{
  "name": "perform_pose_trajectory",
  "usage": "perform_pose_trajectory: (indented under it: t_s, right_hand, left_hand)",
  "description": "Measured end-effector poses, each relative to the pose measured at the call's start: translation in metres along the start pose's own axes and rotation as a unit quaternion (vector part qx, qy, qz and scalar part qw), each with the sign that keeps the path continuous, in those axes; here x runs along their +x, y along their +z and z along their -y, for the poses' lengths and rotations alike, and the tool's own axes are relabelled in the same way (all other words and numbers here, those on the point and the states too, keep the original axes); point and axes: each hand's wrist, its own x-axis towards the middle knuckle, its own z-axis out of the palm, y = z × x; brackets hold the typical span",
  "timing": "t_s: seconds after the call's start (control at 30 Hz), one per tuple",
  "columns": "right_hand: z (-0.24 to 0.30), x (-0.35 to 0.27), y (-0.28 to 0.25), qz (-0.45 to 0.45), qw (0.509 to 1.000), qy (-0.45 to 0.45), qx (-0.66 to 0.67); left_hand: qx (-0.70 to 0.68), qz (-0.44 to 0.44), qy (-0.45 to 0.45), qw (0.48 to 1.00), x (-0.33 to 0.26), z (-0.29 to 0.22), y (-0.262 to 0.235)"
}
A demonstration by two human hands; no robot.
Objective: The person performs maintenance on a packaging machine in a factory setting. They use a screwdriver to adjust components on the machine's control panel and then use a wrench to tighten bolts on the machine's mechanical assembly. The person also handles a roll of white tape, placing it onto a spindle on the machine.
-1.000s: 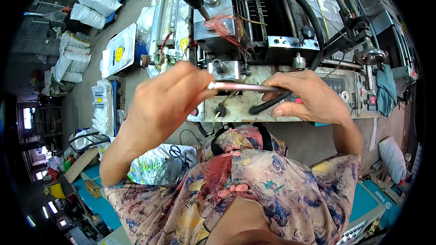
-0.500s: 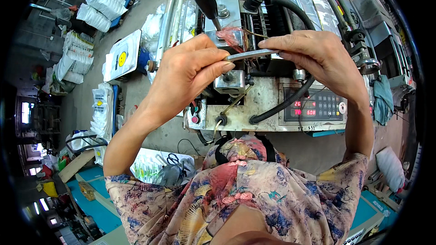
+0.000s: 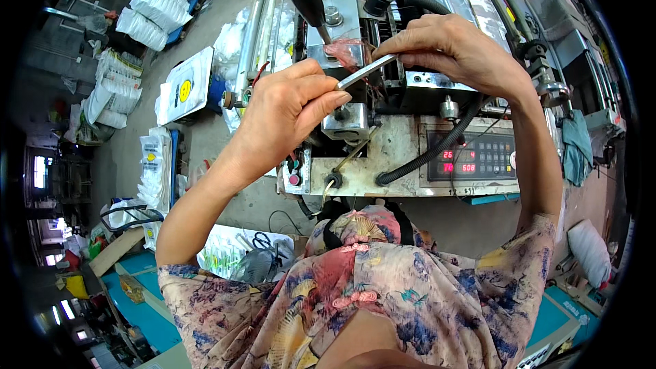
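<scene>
Between both hands a thin, flat grey metal bar point(image 3: 367, 72) is held up at a slant, its right end higher. The fingers and thumb of my left hand point(image 3: 287, 106) pinch its lower end. My right hand point(image 3: 461, 51) is closed on the upper end, and its fingers hide that tip. Beneath the bar is a metal block point(image 3: 345, 125) on the machine. A black-knobbed lever point(image 3: 309, 5) rises behind it, with crumpled pinkish plastic film point(image 3: 344, 52) at its base.
A control panel point(image 3: 471, 156) with red digits is set into the machine front, and a black corrugated hose point(image 3: 437, 157) bends past it. At left are a white stack point(image 3: 188, 85) with a yellow smiley and several bag bundles point(image 3: 154, 10). A fan point(image 3: 256, 264) stands near my left arm.
My right hand has moved up and slightly left, raising its end of the bar, which now tilts more steeply. My left hand has stayed nearly in place.
</scene>
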Motion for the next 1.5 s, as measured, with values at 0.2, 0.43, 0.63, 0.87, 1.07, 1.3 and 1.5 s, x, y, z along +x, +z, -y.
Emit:
perform_pose_trajectory:
  t_s: [0.2,0.43,0.63,0.87,1.07,1.3,1.5]
  right_hand:
    - [0.046,-0.007,0.005,0.026,0.986,0.155,-0.062]
    - [0.081,-0.023,0.042,-0.097,0.945,0.279,-0.140]
    - [0.108,-0.032,0.058,-0.172,0.888,0.386,-0.180]
    - [0.134,-0.025,0.081,-0.245,0.835,0.445,-0.212]
    - [0.129,-0.033,0.069,-0.167,0.867,0.425,-0.198]
    - [0.085,-0.031,0.046,-0.283,0.928,0.104,-0.219]
    - [0.088,-0.096,0.115,-0.217,0.904,0.358,0.091]
  left_hand:
    - [-0.031,0.026,0.070,0.997,-0.001,0.019,-0.010]
    - [-0.059,0.046,0.193,0.978,0.013,0.036,-0.004]
    - [-0.072,0.030,0.313,0.946,0.031,0.054,0.015]
    - [-0.051,0.021,0.322,0.945,0.034,0.057,0.020]
    - [-0.037,0.065,0.292,0.954,0.023,0.050,0.015]
    - [-0.057,-0.012,0.236,0.970,0.032,0.018,-0.012]
    - [-0.111,-0.022,0.114,0.987,0.006,0.000,-0.024]
